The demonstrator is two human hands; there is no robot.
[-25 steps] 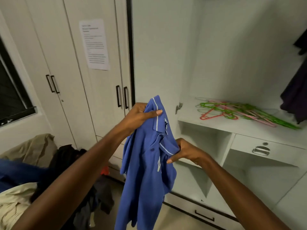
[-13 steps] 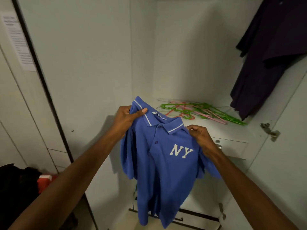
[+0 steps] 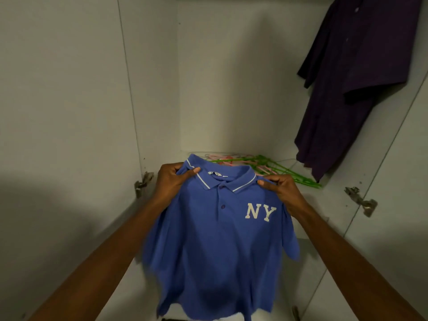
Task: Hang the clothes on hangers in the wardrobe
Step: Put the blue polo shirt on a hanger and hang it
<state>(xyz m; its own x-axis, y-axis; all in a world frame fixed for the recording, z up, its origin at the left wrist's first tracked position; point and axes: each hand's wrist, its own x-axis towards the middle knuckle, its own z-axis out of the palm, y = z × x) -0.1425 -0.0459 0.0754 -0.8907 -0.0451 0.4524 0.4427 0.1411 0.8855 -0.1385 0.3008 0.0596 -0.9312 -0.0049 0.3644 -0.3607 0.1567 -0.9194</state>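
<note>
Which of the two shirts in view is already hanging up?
The dark purple shirt, hanging at upper right inside the wardrobe. The blue NY polo is not hung: the left hand and right hand hold it by the shoulders.

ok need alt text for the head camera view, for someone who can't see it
Two hands, left hand and right hand, hold a blue polo shirt by its shoulders before an open wardrobe. Plastic hangers lie behind; a dark purple shirt hangs right.

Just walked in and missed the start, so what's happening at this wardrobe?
A person holds up a blue polo shirt by its shoulders, the left hand and the right hand each gripping beside the collar. It is not on a hanger yet. Loose hangers lie on the shelf behind, and a dark purple shirt already hangs at the right.
</note>
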